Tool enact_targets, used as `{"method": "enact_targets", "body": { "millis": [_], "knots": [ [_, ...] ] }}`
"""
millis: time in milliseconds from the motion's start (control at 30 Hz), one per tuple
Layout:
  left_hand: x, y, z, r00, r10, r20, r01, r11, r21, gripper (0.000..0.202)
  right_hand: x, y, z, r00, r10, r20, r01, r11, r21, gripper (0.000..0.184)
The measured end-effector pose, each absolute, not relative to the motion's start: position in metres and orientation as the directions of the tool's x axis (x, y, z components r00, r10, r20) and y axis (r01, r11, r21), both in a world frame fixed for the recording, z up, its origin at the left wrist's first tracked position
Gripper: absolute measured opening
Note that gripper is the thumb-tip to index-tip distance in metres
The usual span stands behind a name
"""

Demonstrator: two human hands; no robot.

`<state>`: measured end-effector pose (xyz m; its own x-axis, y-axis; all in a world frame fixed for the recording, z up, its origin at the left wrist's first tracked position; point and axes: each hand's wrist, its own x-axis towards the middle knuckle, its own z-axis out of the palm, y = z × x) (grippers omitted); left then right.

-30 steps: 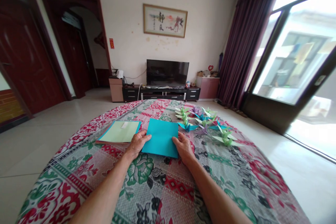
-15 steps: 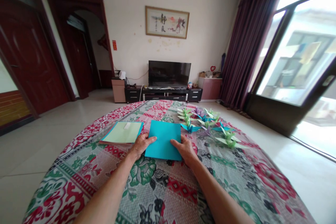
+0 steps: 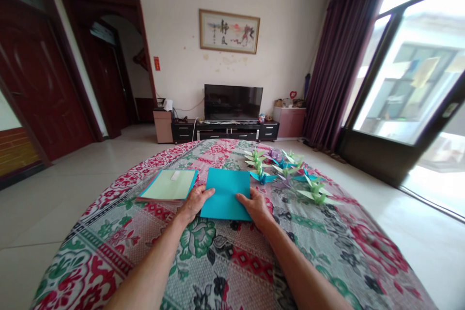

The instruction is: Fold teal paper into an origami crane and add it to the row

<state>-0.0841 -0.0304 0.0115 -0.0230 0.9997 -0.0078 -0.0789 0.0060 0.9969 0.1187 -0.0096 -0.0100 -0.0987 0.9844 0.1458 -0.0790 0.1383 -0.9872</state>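
Observation:
A teal paper sheet [image 3: 227, 191] lies flat on the round table's floral cloth [image 3: 218, 261]. My left hand [image 3: 195, 201] rests on the sheet's left edge, fingers stretched out flat, thumb on the paper. My right hand [image 3: 255, 204] presses the right edge the same way, fingers flat. A stack of coloured paper [image 3: 167, 185] with a pale green sheet on top lies just left of my left hand. Several folded paper cranes [image 3: 286, 172] in green, purple and teal stand on the cloth beyond my right hand.
Behind the table a TV [image 3: 233, 102] stands on a low dark cabinet [image 3: 225, 131] against the wall. Dark wooden doors [image 3: 43, 82] are at the left. A large glass door [image 3: 410, 82] with a purple curtain [image 3: 337, 58] is at the right. Pale floor tiles [image 3: 54, 193] surround the table.
Both hands have slid slightly inward onto the teal sheet's edges; the sheet stays flat in the same spot. The camera view shifted a little.

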Motion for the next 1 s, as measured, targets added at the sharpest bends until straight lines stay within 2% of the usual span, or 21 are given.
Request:
{"method": "enact_targets", "body": {
  "millis": [167, 367, 700, 1000],
  "knots": [
    [-0.0848, -0.0308, 0.0122, -0.062, 0.998, -0.017, -0.091, 0.011, 0.996, 0.041, 0.1185, -0.0131, -0.0061, -0.128, 0.984, 0.124, -0.134, 0.106, -0.985, 0.046],
    [-0.0876, -0.0291, 0.0087, -0.081, 0.997, -0.013, -0.145, 0.001, 0.989, 0.040, 0.1201, -0.0143, -0.0022, -0.098, 0.990, 0.104, -0.069, 0.097, -0.993, 0.042],
    [-0.0912, -0.0258, 0.0060, -0.013, 0.999, -0.033, -0.315, 0.027, 0.949, 0.033, 0.1203, -0.0141, -0.0008, -0.111, 0.993, 0.038, -0.164, 0.020, -0.986, 0.033],
    [-0.0889, -0.0288, 0.0091, -0.071, 0.997, -0.038, -0.291, 0.016, 0.957, 0.032, 0.1200, -0.0147, 0.0003, -0.079, 0.996, 0.045, -0.109, 0.036, -0.993, 0.036]
  ]
}}
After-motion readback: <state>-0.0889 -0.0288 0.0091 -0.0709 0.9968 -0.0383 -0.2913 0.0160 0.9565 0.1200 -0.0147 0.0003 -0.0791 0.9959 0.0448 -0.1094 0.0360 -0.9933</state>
